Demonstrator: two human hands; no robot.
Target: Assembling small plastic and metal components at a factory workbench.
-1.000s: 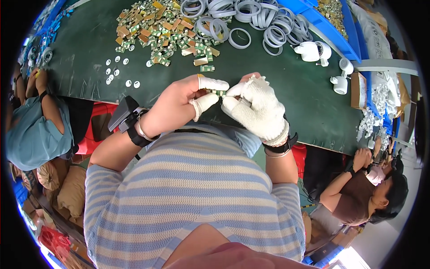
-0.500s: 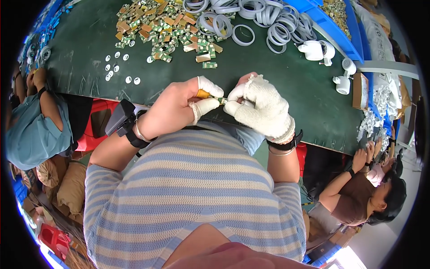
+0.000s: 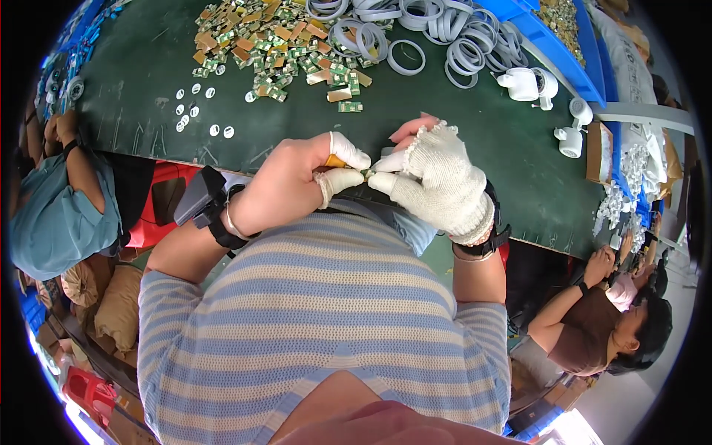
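My left hand (image 3: pixel 293 178), with white coverings on its thumb and forefinger, pinches a small circuit board (image 3: pixel 366 173). An orange-yellow piece (image 3: pixel 336 161) shows between those fingers, next to the board. My right hand (image 3: pixel 441 182) wears a white knit glove with bare fingertips showing at the far side. Its thumb and forefinger meet at the board's right end, while the other fingers are raised and loosely bent. Most of the board is hidden by the fingertips. Both hands are just over the table's near edge, in front of my striped top.
Beyond my hands lie a heap of small circuit boards (image 3: pixel 274 48), several round white stickers (image 3: pixel 194 111) and a pile of grey rings (image 3: pixel 463 44). White plastic housings (image 3: pixel 519 84) and a blue bin (image 3: pixel 564 52) stand at the right. Other people sit at both sides.
My right hand has turned and its wrist has shifted right; its outer fingers have lifted and spread. The left hand keeps its pinch, nearly unmoved. Less of the board shows.
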